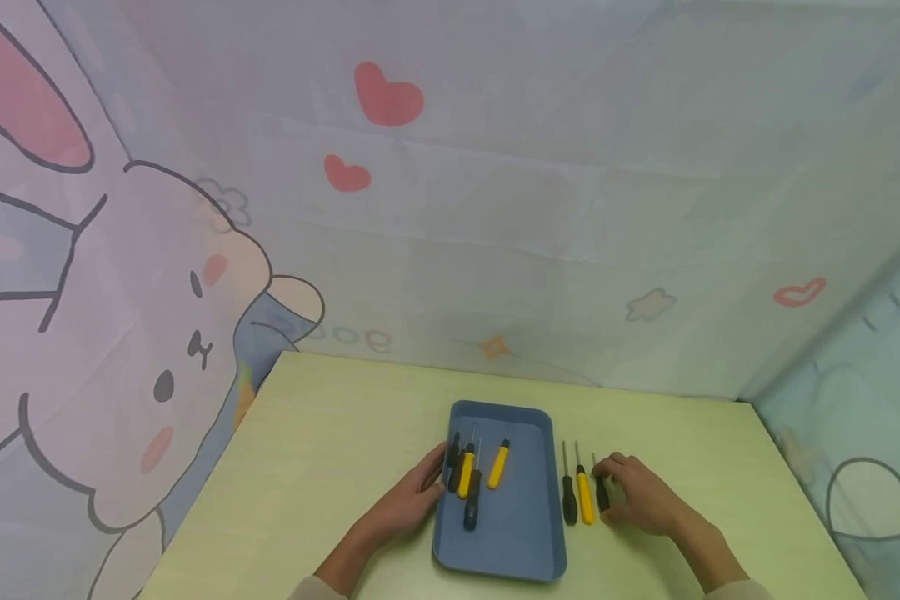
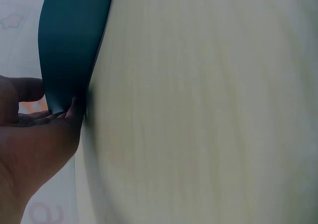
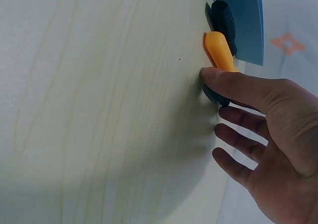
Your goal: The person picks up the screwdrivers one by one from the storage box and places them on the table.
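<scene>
My left hand [image 1: 408, 500] holds the left side of a blue tray [image 1: 521, 550]; in the left wrist view its fingers and thumb meet the tray's outer wall [image 2: 74, 40]. Inside the tray lie several screwdrivers, among them a yellow one [image 1: 499, 463] and a larger black one [image 1: 472, 504]. On the table right of the tray, my right hand [image 1: 641, 496] has thumb and index finger around a black-handled screwdriver [image 1: 602, 493]. Its handle [image 3: 213, 95] shows partly behind the thumb in the right wrist view.
Between the tray and my right hand, a black screwdriver [image 1: 569, 500] and a yellow screwdriver [image 1: 585, 498] lie side by side, shafts pointing away. The light wooden table [image 1: 345, 417] ends at a printed cloth backdrop [image 1: 495, 208] behind it.
</scene>
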The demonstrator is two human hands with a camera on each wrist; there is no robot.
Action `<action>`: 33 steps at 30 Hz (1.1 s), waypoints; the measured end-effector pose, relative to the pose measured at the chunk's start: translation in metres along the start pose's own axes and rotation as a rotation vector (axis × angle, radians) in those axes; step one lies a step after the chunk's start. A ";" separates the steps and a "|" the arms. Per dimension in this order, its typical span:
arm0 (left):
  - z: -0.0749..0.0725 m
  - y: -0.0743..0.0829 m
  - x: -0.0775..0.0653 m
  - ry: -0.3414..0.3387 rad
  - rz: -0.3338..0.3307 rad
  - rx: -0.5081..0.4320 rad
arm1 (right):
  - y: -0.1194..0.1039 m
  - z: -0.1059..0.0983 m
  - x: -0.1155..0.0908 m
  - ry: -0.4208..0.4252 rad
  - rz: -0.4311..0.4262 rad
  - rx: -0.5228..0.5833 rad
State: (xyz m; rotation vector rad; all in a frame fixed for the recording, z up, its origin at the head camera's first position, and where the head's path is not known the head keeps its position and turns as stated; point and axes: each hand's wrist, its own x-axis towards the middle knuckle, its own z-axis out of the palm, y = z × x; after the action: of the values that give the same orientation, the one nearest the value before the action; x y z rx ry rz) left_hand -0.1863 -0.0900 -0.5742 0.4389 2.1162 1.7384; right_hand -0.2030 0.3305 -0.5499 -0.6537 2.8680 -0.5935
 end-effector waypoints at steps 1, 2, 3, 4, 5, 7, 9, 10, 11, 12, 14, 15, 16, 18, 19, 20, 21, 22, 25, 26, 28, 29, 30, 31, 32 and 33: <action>0.000 0.000 0.000 0.000 0.004 0.002 | 0.000 0.001 -0.001 0.007 -0.009 0.003; 0.000 -0.001 -0.001 0.001 0.005 0.008 | 0.001 0.001 -0.001 0.014 -0.016 0.005; 0.000 -0.001 -0.001 0.002 0.005 0.009 | 0.001 0.002 -0.002 0.018 -0.020 0.010; 0.000 -0.002 0.000 0.002 0.006 0.012 | 0.001 0.002 -0.002 0.021 -0.021 0.013; 0.000 -0.002 0.000 0.003 0.004 0.013 | 0.001 0.001 -0.002 0.021 -0.021 0.016; 0.000 -0.003 0.000 0.002 0.001 0.011 | 0.001 0.001 -0.002 0.017 -0.017 0.022; 0.000 -0.003 0.000 0.002 -0.001 0.007 | 0.001 0.001 -0.002 0.014 -0.015 0.027; 0.000 -0.003 0.001 0.002 0.000 0.006 | 0.000 0.001 -0.003 0.016 -0.015 0.029; 0.000 -0.003 0.001 0.002 0.003 0.005 | 0.000 0.001 -0.003 0.020 -0.021 0.031; 0.000 -0.003 0.001 0.001 0.007 0.004 | 0.000 0.001 -0.003 0.025 -0.021 0.036; 0.000 -0.003 0.001 0.000 0.012 0.008 | -0.001 0.002 -0.003 0.032 -0.017 0.045; 0.000 -0.002 0.001 -0.002 0.015 0.009 | -0.001 0.002 -0.003 0.034 -0.020 0.044; 0.000 -0.002 0.001 -0.002 0.015 0.011 | -0.002 0.002 -0.003 0.035 -0.015 0.050; -0.001 -0.001 0.001 -0.002 0.014 0.017 | -0.002 0.002 -0.003 0.035 0.004 0.056; -0.001 -0.001 0.001 -0.003 0.013 0.019 | -0.002 0.002 -0.004 0.034 0.011 0.055; -0.001 -0.001 0.001 -0.004 0.012 0.020 | -0.002 0.002 -0.005 0.035 0.015 0.056; -0.001 -0.001 0.001 -0.004 0.012 0.021 | -0.002 0.003 -0.005 0.036 0.018 0.054; -0.001 -0.001 0.001 -0.004 0.012 0.024 | -0.002 0.003 -0.006 0.038 0.026 0.058; -0.001 -0.002 0.001 -0.005 0.015 0.033 | -0.001 0.004 -0.007 0.050 0.019 0.046; -0.001 -0.002 0.001 -0.005 0.015 0.033 | 0.000 0.004 -0.007 0.054 0.015 0.045; -0.001 -0.002 0.001 -0.005 0.016 0.033 | 0.002 0.005 -0.007 0.059 0.007 0.043; -0.001 -0.003 0.001 -0.004 0.016 0.032 | 0.002 0.005 -0.007 0.060 0.002 0.039; -0.001 -0.003 0.000 -0.003 0.015 0.030 | 0.003 0.005 -0.007 0.059 -0.001 0.040; -0.001 -0.003 0.000 -0.002 0.015 0.028 | 0.003 0.005 -0.008 0.058 0.000 0.047; -0.001 -0.003 0.000 -0.002 0.014 0.027 | 0.003 0.005 -0.008 0.055 0.000 0.053; -0.001 -0.003 0.000 -0.002 0.012 0.025 | 0.004 0.005 -0.008 0.052 0.002 0.059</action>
State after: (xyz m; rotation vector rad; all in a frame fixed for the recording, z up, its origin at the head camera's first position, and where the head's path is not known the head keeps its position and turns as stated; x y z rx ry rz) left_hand -0.1865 -0.0913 -0.5766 0.4607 2.1408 1.7187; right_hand -0.1961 0.3353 -0.5554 -0.6363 2.8859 -0.7013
